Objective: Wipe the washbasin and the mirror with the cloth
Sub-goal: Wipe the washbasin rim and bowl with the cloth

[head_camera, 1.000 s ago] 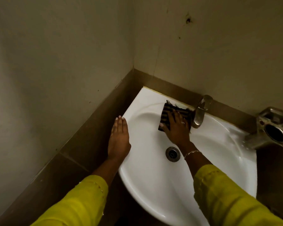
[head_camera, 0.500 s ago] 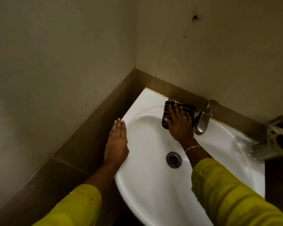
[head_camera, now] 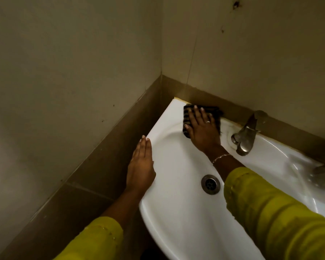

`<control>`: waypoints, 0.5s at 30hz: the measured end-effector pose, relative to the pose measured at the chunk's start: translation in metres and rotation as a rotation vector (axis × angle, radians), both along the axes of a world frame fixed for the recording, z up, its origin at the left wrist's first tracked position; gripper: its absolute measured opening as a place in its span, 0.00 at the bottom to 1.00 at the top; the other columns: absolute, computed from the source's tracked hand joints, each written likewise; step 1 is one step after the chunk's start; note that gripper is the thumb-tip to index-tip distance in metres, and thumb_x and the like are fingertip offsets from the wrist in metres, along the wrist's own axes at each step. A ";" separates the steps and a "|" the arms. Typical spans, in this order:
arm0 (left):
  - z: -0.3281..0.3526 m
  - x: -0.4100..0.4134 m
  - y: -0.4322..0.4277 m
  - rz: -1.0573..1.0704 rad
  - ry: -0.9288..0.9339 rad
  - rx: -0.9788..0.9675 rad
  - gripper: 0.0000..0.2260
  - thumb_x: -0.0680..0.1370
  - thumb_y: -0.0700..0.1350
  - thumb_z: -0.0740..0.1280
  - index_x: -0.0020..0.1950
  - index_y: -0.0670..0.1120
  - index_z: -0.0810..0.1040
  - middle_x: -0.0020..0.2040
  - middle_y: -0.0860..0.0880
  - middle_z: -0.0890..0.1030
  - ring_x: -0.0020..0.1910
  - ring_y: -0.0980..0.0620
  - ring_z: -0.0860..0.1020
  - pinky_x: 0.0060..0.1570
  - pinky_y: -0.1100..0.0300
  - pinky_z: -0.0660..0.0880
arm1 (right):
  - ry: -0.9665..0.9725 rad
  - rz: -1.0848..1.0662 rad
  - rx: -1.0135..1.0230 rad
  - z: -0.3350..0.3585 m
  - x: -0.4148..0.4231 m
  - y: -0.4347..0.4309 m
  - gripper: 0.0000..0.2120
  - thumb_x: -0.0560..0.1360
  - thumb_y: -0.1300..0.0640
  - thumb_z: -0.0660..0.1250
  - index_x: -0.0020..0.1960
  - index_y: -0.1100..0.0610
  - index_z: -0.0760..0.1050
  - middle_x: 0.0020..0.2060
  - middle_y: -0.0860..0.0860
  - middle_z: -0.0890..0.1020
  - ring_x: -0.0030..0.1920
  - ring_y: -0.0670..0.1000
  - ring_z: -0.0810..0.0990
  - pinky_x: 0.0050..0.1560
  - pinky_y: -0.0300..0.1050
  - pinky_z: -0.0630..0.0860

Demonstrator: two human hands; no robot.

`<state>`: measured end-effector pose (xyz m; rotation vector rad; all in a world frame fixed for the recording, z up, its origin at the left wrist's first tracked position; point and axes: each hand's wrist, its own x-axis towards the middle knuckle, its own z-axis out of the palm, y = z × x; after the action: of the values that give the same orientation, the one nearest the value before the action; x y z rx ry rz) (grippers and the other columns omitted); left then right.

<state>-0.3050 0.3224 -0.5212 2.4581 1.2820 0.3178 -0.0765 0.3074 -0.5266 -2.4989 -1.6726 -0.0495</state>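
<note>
Right hand point(head_camera: 202, 128) lies flat on the cloth point(head_camera: 213, 109), fingers straight and slightly spread, pressing it down onto the back left corner of the basin point(head_camera: 176, 212), on the flat rim close to the wall. Only the edges of the cloth show round the fingers: dark, with pale stripes, folded into a small pad. It sits just left of the tap point(head_camera: 246, 134) and does not touch it. A ring point(head_camera: 207, 121) is on one finger and a thin bracelet point(head_camera: 220, 158) on the wrist. Left hand point(head_camera: 141, 166) rests flat against the left edge of the basin, fingers straight and pressed together, holding nothing; its fingertips point toward the corner of the room. Both arms wear yellow sleeves point(head_camera: 280, 212). The basin is white and stands in the corner, with a metal drain point(head_camera: 210, 184) in the middle of the bowl, partly beside the right forearm. A band of brown tiles point(head_camera: 101, 156) runs along both walls behind the basin, with plain pale wall above. At the right edge, a blurred metal fitting point(head_camera: 323, 175) overlaps the rim; what it is cannot be told.
</note>
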 end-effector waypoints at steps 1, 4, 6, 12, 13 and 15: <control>0.000 0.000 0.000 0.001 -0.006 -0.002 0.30 0.80 0.39 0.57 0.77 0.41 0.44 0.79 0.44 0.46 0.78 0.48 0.47 0.70 0.64 0.42 | -0.004 0.019 0.005 0.000 -0.002 0.009 0.35 0.73 0.42 0.34 0.75 0.56 0.53 0.75 0.57 0.57 0.75 0.58 0.53 0.72 0.55 0.48; -0.001 0.000 0.000 0.005 -0.025 -0.008 0.29 0.80 0.39 0.57 0.77 0.42 0.44 0.79 0.45 0.45 0.77 0.49 0.46 0.71 0.64 0.43 | -0.005 0.058 0.017 0.002 -0.008 0.032 0.34 0.74 0.42 0.37 0.73 0.57 0.58 0.73 0.58 0.61 0.73 0.59 0.58 0.71 0.56 0.52; -0.001 0.000 0.001 0.012 -0.033 -0.017 0.29 0.80 0.38 0.56 0.77 0.43 0.45 0.79 0.46 0.45 0.77 0.50 0.46 0.70 0.65 0.43 | 0.009 0.067 0.027 0.002 -0.012 0.044 0.33 0.74 0.43 0.38 0.72 0.58 0.60 0.72 0.58 0.64 0.72 0.59 0.60 0.70 0.57 0.55; -0.005 0.002 0.002 0.024 -0.004 -0.016 0.31 0.79 0.37 0.57 0.77 0.43 0.43 0.79 0.46 0.44 0.77 0.50 0.46 0.67 0.66 0.40 | 0.072 0.134 0.079 0.006 -0.032 0.076 0.34 0.72 0.42 0.41 0.67 0.58 0.70 0.68 0.57 0.71 0.70 0.58 0.64 0.69 0.56 0.56; -0.005 0.002 0.002 0.027 0.010 -0.013 0.31 0.80 0.37 0.57 0.77 0.43 0.42 0.79 0.46 0.44 0.77 0.50 0.46 0.67 0.66 0.40 | 0.084 0.156 0.092 0.006 -0.038 0.080 0.33 0.72 0.42 0.42 0.64 0.58 0.73 0.65 0.57 0.73 0.69 0.58 0.66 0.69 0.56 0.57; -0.005 0.002 0.002 0.031 0.033 -0.013 0.31 0.80 0.38 0.57 0.77 0.42 0.40 0.79 0.45 0.43 0.77 0.50 0.45 0.68 0.66 0.39 | 0.094 0.183 0.132 0.004 -0.052 0.082 0.29 0.72 0.43 0.47 0.57 0.59 0.78 0.59 0.57 0.79 0.66 0.59 0.70 0.67 0.56 0.60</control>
<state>-0.3032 0.3244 -0.5259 2.4446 1.3322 0.2767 -0.1280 0.3892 -0.5226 -2.2096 -1.7889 -0.0226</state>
